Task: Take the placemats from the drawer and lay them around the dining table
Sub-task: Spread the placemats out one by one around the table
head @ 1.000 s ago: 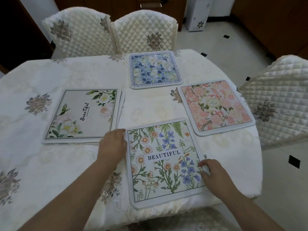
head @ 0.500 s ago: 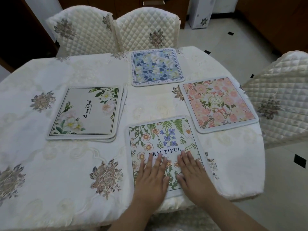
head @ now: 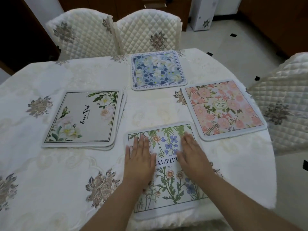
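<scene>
Your wildflower mat [head: 168,185] lies at the table's near edge, its near border w/ little tablecloth [head: 50,189] left past it. Your left hand [head: 141,162] & right hand [head: 193,157] lie flat on it, fingers spread, gripping nothing. Left: a stack of grey mats [head: 83,119]. Far: blue mat [head: 158,70]. Right: pink mat [head: 223,109], close beside yours. All square w/ rounded corners, pale soft rims. Bare cloth far left.

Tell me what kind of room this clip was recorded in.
Most likely a home dining room: a table under an embroidered cream tablecloth, chairs in quilted covers drawn up around it, and floral placemats laid out at the seats.
</scene>
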### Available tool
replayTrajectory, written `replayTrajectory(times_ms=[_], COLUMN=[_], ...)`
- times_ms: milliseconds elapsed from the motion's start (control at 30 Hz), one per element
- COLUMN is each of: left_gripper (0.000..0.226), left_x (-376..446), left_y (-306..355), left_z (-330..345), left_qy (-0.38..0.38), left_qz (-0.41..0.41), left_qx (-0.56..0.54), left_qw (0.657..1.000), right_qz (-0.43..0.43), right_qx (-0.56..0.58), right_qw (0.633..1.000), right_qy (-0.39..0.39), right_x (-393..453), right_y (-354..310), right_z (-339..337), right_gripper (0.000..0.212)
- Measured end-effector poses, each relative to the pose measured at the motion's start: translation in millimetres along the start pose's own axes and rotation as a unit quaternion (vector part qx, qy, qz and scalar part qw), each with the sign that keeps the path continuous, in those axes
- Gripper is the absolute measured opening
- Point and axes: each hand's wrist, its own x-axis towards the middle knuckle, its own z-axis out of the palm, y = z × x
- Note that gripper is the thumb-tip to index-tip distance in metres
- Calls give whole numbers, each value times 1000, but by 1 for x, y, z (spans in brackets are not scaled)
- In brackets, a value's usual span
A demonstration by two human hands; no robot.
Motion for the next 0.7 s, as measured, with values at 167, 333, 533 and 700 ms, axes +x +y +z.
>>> replayTrajectory(times_ms=[167, 333, 533, 700], left_gripper=[71, 77, 75, 72], left_x=[63, 62, 43, 17], left_y=[6, -19, -44, -72], left_z=[0, 3, -1, -20], left_qy=[-22, 15, 18, -26], left_qz=[10, 9, -43, -4], left_qx=[13, 9, -39, -59], left_qw=[1000, 1000, 998, 998], right_qz=[-18, -8, 55, 118], right_qx=[-53, -97, -116, -47], right_qw=[997, 995, 992, 992], right_qy=[-57, -5, 22, 18], right_x=[78, 75, 75, 82], right_y=[-12, 21, 17, -24], right_z=[11, 18, 22, 6], right_gripper=[70, 73, 76, 72])
